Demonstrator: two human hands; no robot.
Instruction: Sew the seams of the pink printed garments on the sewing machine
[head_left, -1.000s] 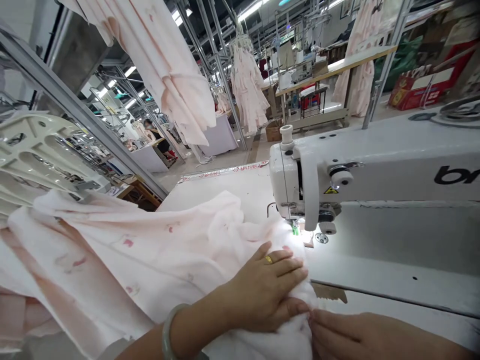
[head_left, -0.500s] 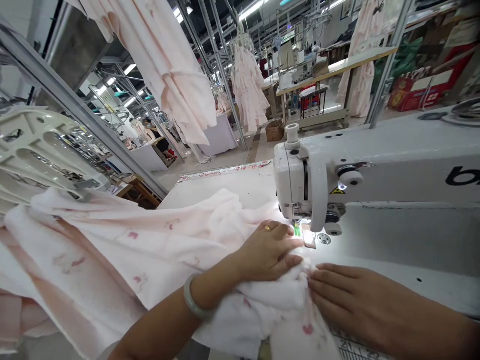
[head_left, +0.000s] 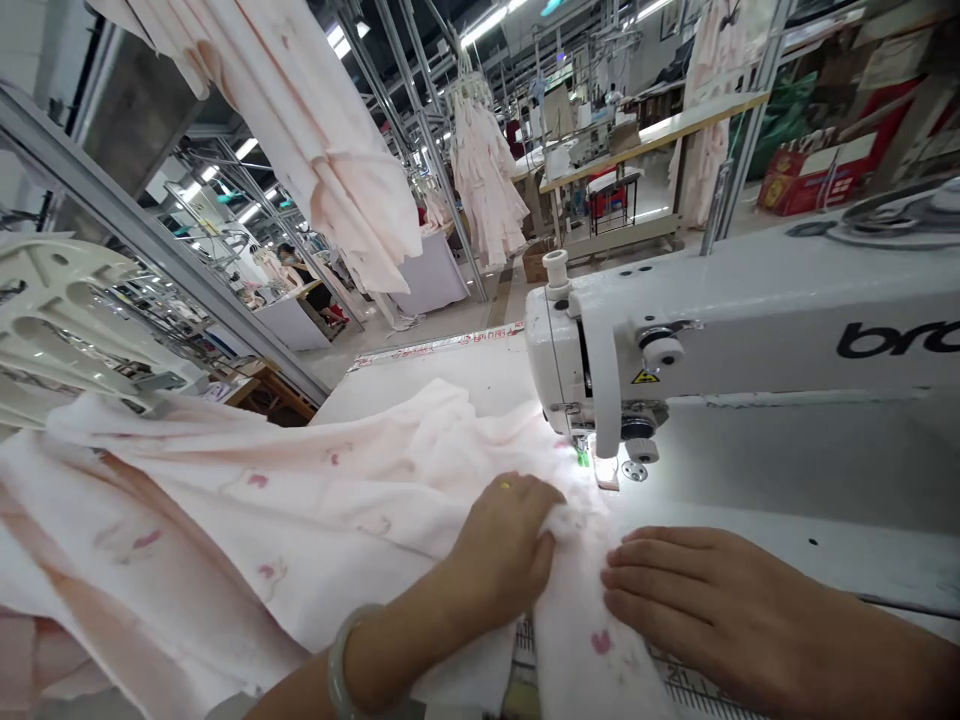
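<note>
A pale pink printed cloth (head_left: 300, 510) spreads across the sewing table and runs under the presser foot (head_left: 581, 450) of a white Brother sewing machine (head_left: 720, 340). My left hand (head_left: 502, 545) has its fingers curled into a bunched fold of the cloth, a short way in front of the needle area. A pale bangle (head_left: 341, 665) circles that wrist. My right hand (head_left: 697, 600) lies flat with its fingers together, its fingertips on the cloth's edge. A lit metal plate (head_left: 634, 470) shows beside the foot.
A printed measuring scale (head_left: 697, 680) runs along the table's near edge. A white plastic rack (head_left: 60, 320) and a metal rail (head_left: 165, 260) stand at the left. Pink garments (head_left: 484, 170) hang overhead, and a seated co-worker (head_left: 296, 275) is far off among other tables.
My left hand has drawn back from the presser foot and curled, gathering the cloth. The machine sits further left and higher in the view. My right hand has shifted only slightly.
</note>
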